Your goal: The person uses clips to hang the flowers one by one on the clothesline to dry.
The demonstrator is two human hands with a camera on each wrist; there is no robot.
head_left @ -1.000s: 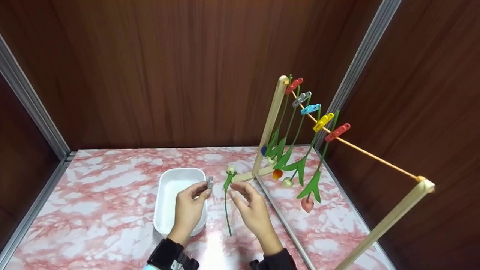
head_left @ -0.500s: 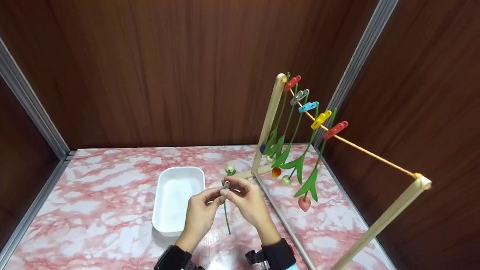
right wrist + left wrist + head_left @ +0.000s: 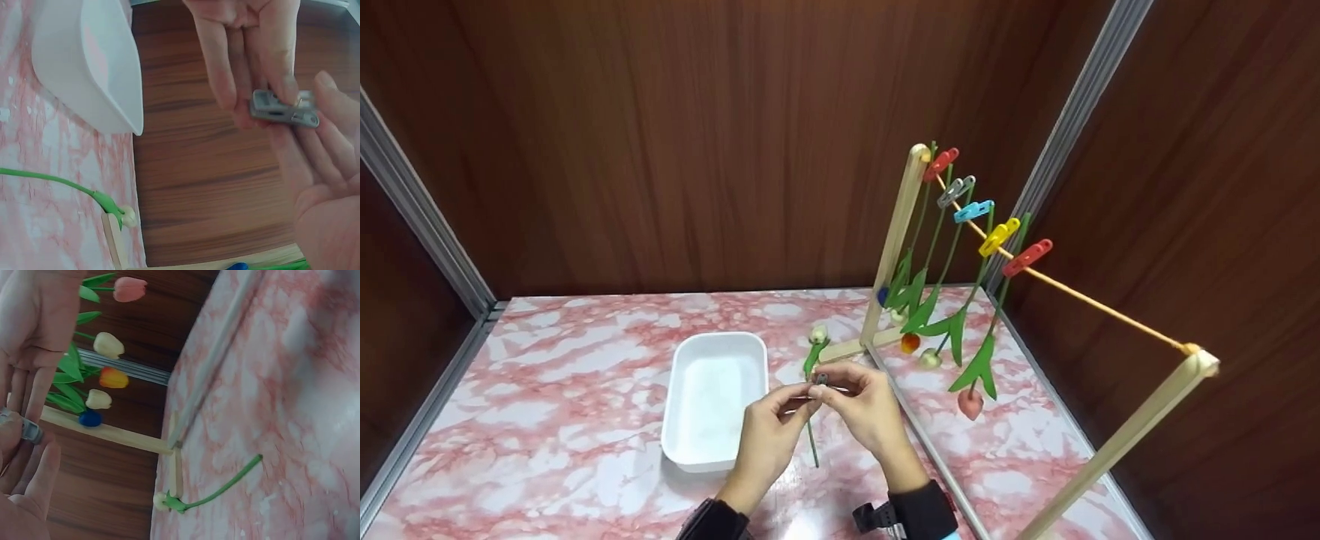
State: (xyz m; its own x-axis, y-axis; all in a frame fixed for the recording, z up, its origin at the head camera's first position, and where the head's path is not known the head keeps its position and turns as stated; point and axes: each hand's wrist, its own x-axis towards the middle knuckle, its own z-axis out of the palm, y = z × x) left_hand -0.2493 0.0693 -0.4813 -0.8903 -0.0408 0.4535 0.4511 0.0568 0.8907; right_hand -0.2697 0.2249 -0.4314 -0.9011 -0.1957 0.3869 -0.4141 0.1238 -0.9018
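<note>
Between both hands, above the table, is a small grey clothespin. My left hand pinches it, thumb on its face in the right wrist view. My right hand meets it from the other side and holds it between thumb and fingers. Just beyond and below the hands, a cream tulip with a green stem lies on the table; in the head view the hands cover part of its stem. The left wrist view shows the whole tulip stem lying apart from the hands.
A white plastic tub stands left of the hands. On the right, a wooden rack carries a cord with several coloured clothespins, from which tulips hang head down. A metal bar runs along its base.
My left hand has moved right with the clothespin, away from the tub, to meet my right hand. Both now hold it slightly lower than half a second ago. The lying tulip stays put.
</note>
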